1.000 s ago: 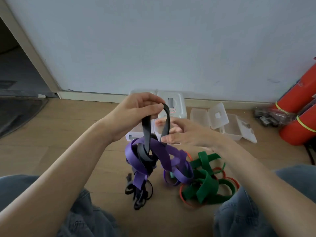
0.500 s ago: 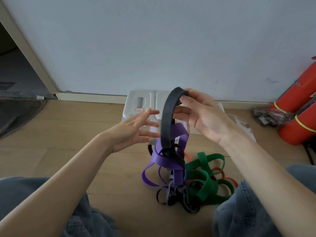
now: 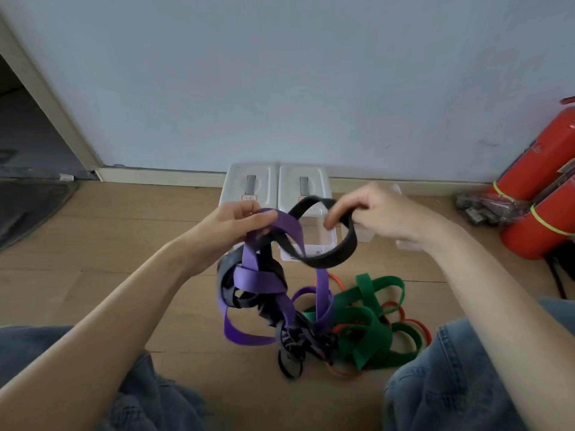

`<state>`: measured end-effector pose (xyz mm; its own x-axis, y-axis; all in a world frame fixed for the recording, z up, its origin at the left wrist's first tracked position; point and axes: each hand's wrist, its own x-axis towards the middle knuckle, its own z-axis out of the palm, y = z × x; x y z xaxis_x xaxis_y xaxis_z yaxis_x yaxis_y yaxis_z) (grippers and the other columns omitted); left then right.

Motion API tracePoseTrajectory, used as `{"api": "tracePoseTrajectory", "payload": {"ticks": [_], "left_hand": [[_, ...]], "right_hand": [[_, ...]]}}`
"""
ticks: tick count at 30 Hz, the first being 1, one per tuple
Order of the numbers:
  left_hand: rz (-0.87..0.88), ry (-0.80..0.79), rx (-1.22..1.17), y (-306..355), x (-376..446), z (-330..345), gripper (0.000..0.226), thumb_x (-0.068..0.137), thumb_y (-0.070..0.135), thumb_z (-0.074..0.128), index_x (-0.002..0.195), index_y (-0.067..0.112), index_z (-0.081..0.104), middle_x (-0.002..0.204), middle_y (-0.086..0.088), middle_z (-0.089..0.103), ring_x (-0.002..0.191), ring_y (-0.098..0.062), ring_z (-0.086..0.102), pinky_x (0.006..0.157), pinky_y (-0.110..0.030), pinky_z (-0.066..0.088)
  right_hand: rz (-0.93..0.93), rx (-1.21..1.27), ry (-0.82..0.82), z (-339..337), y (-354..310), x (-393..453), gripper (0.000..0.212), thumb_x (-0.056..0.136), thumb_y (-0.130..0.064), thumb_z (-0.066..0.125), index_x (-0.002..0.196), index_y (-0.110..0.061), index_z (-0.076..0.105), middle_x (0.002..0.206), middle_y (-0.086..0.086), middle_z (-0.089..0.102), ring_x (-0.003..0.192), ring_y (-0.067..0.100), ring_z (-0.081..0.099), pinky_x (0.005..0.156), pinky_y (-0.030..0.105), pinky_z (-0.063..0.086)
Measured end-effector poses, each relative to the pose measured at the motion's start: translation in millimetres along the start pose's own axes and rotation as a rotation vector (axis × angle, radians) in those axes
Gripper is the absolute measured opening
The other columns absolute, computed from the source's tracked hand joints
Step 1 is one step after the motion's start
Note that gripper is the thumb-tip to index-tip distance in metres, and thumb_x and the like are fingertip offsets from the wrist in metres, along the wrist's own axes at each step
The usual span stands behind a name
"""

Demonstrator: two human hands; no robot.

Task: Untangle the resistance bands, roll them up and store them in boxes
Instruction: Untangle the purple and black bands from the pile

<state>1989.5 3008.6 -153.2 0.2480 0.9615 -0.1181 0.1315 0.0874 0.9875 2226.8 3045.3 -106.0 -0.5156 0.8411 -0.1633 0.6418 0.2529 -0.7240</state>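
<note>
My left hand pinches a loop of the purple band, which hangs down knotted together with the black band. My right hand grips the top loop of the black band and holds it out to the right, above the floor. The tangle's lower end trails onto the wooden floor between my knees. A green band lies in a heap on the floor to the right, wound up with a thin red band. Two white lidded boxes stand by the wall behind my hands.
Clear open plastic boxes sit behind the black loop, partly hidden by my right hand. Red fire extinguishers lean at the right wall beside a dark bundle. A doorway and a dark mat are at the left.
My left hand, open half a second ago, has taken hold of the purple band. My right hand has pulled the black loop lower and out to the right.
</note>
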Motion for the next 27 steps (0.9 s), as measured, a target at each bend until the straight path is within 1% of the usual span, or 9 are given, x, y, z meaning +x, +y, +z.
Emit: {"api": "tracePoseTrajectory", "payload": {"ticks": [4, 7, 9, 11, 16, 19, 21, 23, 27], "left_hand": [[0.142, 0.046, -0.092, 24.4, -3.2, -3.3, 0.021, 0.075, 0.025, 0.069, 0.067, 0.015, 0.052, 0.060, 0.003, 0.049, 0.056, -0.008, 0.043, 0.055, -0.014, 0.040], [0.178, -0.012, -0.150, 34.9, -6.6, -1.8, 0.023, 0.078, 0.016, 0.063, 0.062, 0.018, 0.047, 0.057, 0.004, 0.042, 0.054, -0.009, 0.037, 0.052, -0.014, 0.036], [0.184, -0.033, -0.170, 39.8, -8.0, 2.7, 0.023, 0.078, 0.017, 0.059, 0.057, 0.022, 0.050, 0.056, 0.006, 0.042, 0.054, -0.008, 0.036, 0.052, -0.015, 0.034], [0.198, -0.037, -0.243, 43.2, -7.9, 4.2, 0.026, 0.079, 0.016, 0.057, 0.055, 0.023, 0.053, 0.055, 0.007, 0.044, 0.053, -0.007, 0.036, 0.052, -0.014, 0.033], [0.191, 0.034, -0.229, 39.2, -8.0, -13.7, 0.027, 0.081, 0.019, 0.064, 0.057, 0.021, 0.052, 0.054, 0.009, 0.042, 0.051, -0.006, 0.033, 0.050, -0.014, 0.031], [0.084, 0.148, 0.280, 21.5, -5.4, -24.0, 0.035, 0.068, 0.047, 0.069, 0.069, 0.015, 0.054, 0.061, 0.005, 0.051, 0.055, -0.008, 0.044, 0.054, -0.019, 0.033], [-0.101, -0.075, 0.390, 7.7, -2.9, -19.2, 0.045, 0.066, 0.057, 0.062, 0.094, 0.022, 0.061, 0.086, 0.008, 0.068, 0.074, -0.004, 0.062, 0.070, -0.019, 0.044], [-0.222, -0.345, 0.289, -1.0, -3.7, -9.3, 0.046, 0.075, 0.056, 0.056, 0.117, 0.039, 0.054, 0.111, 0.017, 0.066, 0.101, 0.003, 0.061, 0.084, -0.015, 0.047], [-0.188, -0.377, 0.280, -8.7, -3.9, 2.6, 0.048, 0.072, 0.044, 0.067, 0.116, 0.026, 0.058, 0.084, 0.019, 0.067, 0.082, 0.001, 0.062, 0.072, -0.008, 0.046]], "right_hand": [[0.116, -0.397, -0.123, 18.0, 10.6, 3.6, 0.031, 0.093, -0.007, 0.043, 0.103, -0.022, 0.068, 0.119, -0.005, 0.060, 0.114, 0.014, 0.052, 0.086, 0.019, 0.037], [-0.069, -0.079, 0.015, 21.6, 3.8, 8.0, 0.026, 0.083, -0.029, 0.056, 0.108, -0.032, 0.061, 0.115, -0.016, 0.061, 0.111, 0.001, 0.053, 0.090, 0.017, 0.039], [-0.100, 0.137, -0.106, 28.4, -1.2, 12.4, 0.042, 0.077, -0.036, 0.072, 0.114, -0.039, 0.052, 0.116, -0.021, 0.058, 0.106, -0.007, 0.054, 0.089, 0.016, 0.044], [-0.118, 0.092, -0.178, 49.9, -2.3, 16.7, 0.039, 0.076, -0.034, 0.075, 0.109, -0.031, 0.055, 0.107, -0.017, 0.061, 0.095, -0.002, 0.058, 0.081, 0.016, 0.047], [-0.008, -0.075, -0.029, 57.8, 2.3, 25.7, 0.012, 0.084, -0.023, 0.068, 0.079, -0.013, 0.063, 0.068, -0.003, 0.059, 0.060, 0.010, 0.057, 0.059, 0.017, 0.044], [-0.002, 0.534, 0.098, 20.3, -5.4, 19.8, 0.011, 0.080, -0.002, 0.067, 0.080, -0.011, 0.060, 0.073, 0.001, 0.062, 0.054, 0.006, 0.061, 0.052, 0.017, 0.051], [-0.154, 0.867, 0.080, 10.5, -16.5, 13.4, 0.022, 0.074, 0.016, 0.061, 0.077, -0.006, 0.057, 0.071, 0.000, 0.065, 0.060, 0.009, 0.065, 0.055, 0.020, 0.054], [-0.237, 0.919, 0.008, 17.5, -25.0, 9.2, 0.027, 0.073, 0.022, 0.057, 0.077, -0.005, 0.054, 0.068, -0.003, 0.064, 0.063, 0.010, 0.065, 0.057, 0.022, 0.056], [-0.257, 0.996, 0.052, 24.6, -31.1, 10.7, 0.024, 0.076, 0.019, 0.055, 0.080, -0.005, 0.056, 0.071, -0.003, 0.064, 0.068, 0.011, 0.065, 0.064, 0.023, 0.056]]}}
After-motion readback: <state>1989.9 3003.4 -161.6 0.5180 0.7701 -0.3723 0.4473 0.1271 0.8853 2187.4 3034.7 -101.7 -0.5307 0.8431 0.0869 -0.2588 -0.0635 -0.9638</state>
